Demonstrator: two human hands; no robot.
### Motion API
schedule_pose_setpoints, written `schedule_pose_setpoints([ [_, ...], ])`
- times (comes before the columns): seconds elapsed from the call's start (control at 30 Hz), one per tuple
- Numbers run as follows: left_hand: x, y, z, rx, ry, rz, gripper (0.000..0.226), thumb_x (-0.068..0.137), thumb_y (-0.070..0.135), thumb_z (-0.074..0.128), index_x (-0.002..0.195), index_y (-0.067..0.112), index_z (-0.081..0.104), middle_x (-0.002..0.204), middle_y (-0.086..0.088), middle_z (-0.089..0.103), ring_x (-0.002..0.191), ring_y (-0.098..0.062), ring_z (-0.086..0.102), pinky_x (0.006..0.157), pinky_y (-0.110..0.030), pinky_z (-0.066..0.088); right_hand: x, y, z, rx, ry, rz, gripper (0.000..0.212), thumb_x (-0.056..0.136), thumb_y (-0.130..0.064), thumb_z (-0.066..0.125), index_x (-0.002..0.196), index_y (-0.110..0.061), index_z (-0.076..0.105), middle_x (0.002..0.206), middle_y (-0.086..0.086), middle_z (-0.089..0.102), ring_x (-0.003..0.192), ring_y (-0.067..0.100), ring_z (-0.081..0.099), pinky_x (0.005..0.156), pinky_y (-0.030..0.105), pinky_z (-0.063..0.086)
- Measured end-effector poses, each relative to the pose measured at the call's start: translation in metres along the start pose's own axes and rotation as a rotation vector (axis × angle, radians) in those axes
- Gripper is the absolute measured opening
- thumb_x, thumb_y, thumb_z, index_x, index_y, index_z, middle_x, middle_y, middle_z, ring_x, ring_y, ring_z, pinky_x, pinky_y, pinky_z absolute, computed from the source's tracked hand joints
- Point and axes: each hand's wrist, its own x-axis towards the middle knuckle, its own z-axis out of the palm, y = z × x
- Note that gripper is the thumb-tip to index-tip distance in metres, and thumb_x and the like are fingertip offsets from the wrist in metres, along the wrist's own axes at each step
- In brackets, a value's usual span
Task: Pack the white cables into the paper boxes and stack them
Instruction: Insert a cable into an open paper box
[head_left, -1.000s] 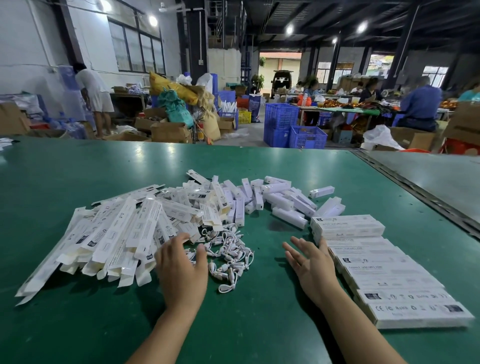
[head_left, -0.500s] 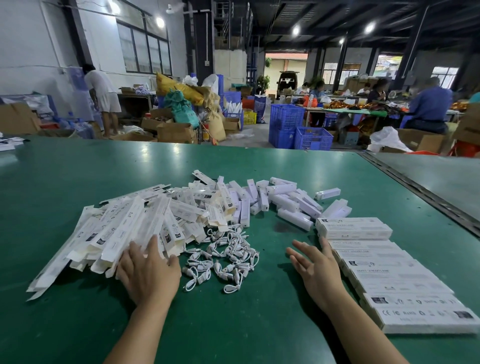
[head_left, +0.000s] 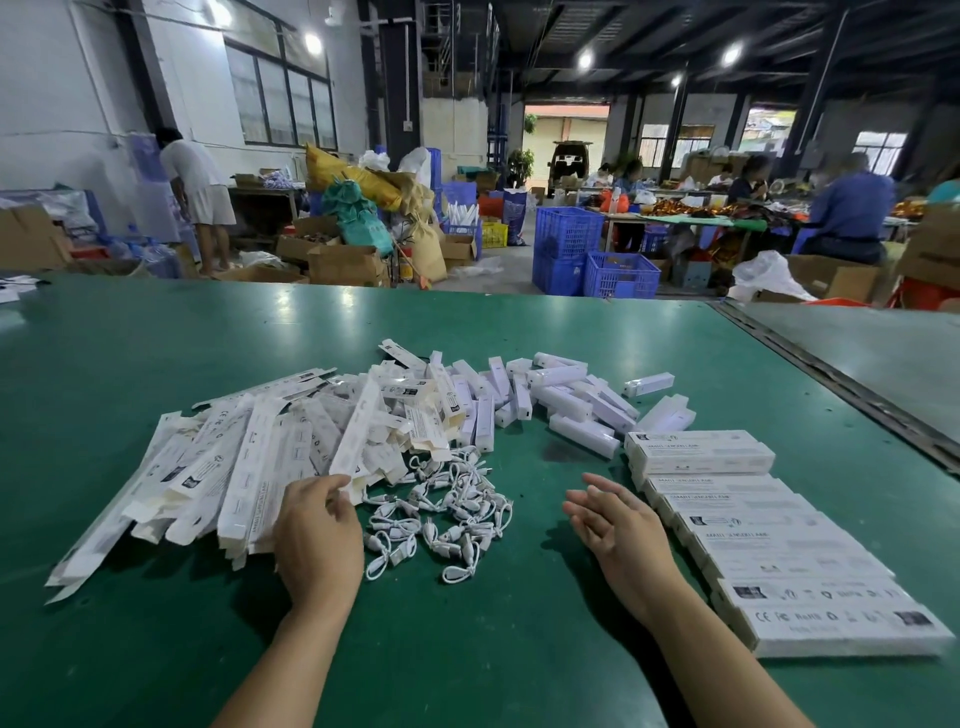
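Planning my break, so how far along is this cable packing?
Done: a row of closed white paper boxes lies at the right. In hand: the left hand pinches one flat white paper box from the pile; the right hand is open. Left: the heap of short white cables and most of that pile.

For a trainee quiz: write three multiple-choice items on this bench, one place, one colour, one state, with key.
1. The heap of short white cables lies: A on the packed boxes; B between left hand and right hand; C on the floor.
2. The flat table top is: A green; B red; C white.
3. The left hand: A rests flat on bare table; B holds a cable; C pinches a flat white paper box.
Key: B, a hand shows on each side; A, green all round the heap; C, thumb and fingers close on its end.
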Motion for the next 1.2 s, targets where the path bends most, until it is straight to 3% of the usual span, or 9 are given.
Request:
schedule_pose_setpoints([
  [0.17,-0.017,0.020,0.000,-0.108,0.014,0.259,0.013,0.084,-0.010,0.070,0.093,-0.001,0.072,0.090,-0.011,0.069,0.071,-0.016,0.058,0.065,-0.011,0.037,-0.005,0.002,0.007,-0.037,-0.105,0.043,0.022,0.096,-0.005,0.054,0.117,0.000,0.060,0.093,0.015,0.073,0.077,0.022,0.072,0.064,0.025,0.057],
  [0.3,-0.039,0.038,0.005,-0.172,-0.041,0.542,0.023,0.071,-0.016,0.078,0.085,0.001,0.070,0.077,-0.007,0.067,0.067,-0.012,0.060,0.064,-0.007,0.046,-0.016,0.009,0.023,-0.072,-0.260,0.143,0.039,0.089,-0.017,0.060,0.127,-0.010,0.055,0.111,0.014,0.072,0.096,0.029,0.072,0.072,0.029,0.058],
  [0.4,-0.054,0.047,0.011,-0.249,-0.091,0.716,0.026,0.065,-0.014,0.082,0.082,0.002,0.071,0.077,-0.003,0.068,0.071,-0.005,0.059,0.076,-0.001,0.044,-0.025,0.016,0.035,-0.050,-0.363,0.212,0.054,0.080,-0.031,0.066,0.131,-0.025,0.050,0.121,0.013,0.068,0.106,0.036,0.067,0.080,0.037,0.058],
  [0.53,-0.065,0.049,0.018,-0.327,-0.236,0.854,0.027,0.065,-0.012,0.083,0.077,0.008,0.069,0.076,0.000,0.066,0.072,-0.007,0.059,0.071,-0.008,0.045,-0.033,0.022,0.044,0.023,-0.469,0.215,0.047,0.089,-0.032,0.059,0.134,-0.023,0.048,0.115,0.010,0.068,0.091,0.030,0.068,0.081,0.039,0.056],
  [0.8,-0.066,0.046,0.023,-0.406,-0.405,0.852,0.023,0.070,0.001,0.085,0.083,0.012,0.070,0.079,0.005,0.068,0.074,-0.008,0.066,0.067,-0.026,0.055,-0.035,0.018,0.043,0.033,-0.446,0.106,0.046,0.089,-0.028,0.059,0.133,-0.017,0.055,0.100,0.011,0.067,0.075,0.022,0.061,0.064,0.027,0.054],
  [0.9,-0.071,0.047,0.022,-0.470,-0.497,0.757,0.024,0.076,0.011,0.081,0.093,0.018,0.067,0.082,0.013,0.068,0.072,0.000,0.065,0.070,-0.017,0.053,-0.034,0.018,0.040,-0.002,-0.417,0.079,0.047,0.086,-0.026,0.064,0.131,-0.014,0.058,0.092,0.012,0.067,0.075,0.022,0.066,0.057,0.025,0.051],
  [0.97,-0.071,0.048,0.021,-0.525,-0.490,0.679,0.019,0.081,0.022,0.075,0.089,0.026,0.059,0.075,0.012,0.062,0.062,-0.002,0.059,0.062,-0.013,0.046,-0.033,0.018,0.039,-0.010,-0.399,0.062,0.047,0.083,-0.021,0.066,0.128,-0.009,0.058,0.097,0.018,0.067,0.076,0.025,0.067,0.061,0.029,0.054],
  [1.1,-0.064,0.048,0.023,-0.673,-0.468,0.321,0.025,0.080,0.047,0.064,0.087,0.028,0.051,0.067,-0.002,0.057,0.054,-0.012,0.053,0.053,-0.028,0.045,-0.030,0.017,0.035,-0.071,-0.362,0.038,0.039,0.078,-0.019,0.076,0.114,-0.006,0.069,0.095,0.021,0.065,0.068,0.022,0.061,0.060,0.030,0.052],
  [1.2,-0.057,0.048,0.026,-0.861,-0.492,0.016,0.042,0.074,0.054,0.067,0.105,0.033,0.049,0.095,-0.003,0.062,0.071,-0.021,0.063,0.066,-0.042,0.053,-0.029,0.016,0.032,-0.105,-0.400,0.023,0.036,0.071,-0.017,0.077,0.105,-0.007,0.074,0.093,0.017,0.069,0.065,0.017,0.060,0.058,0.026,0.051],
])
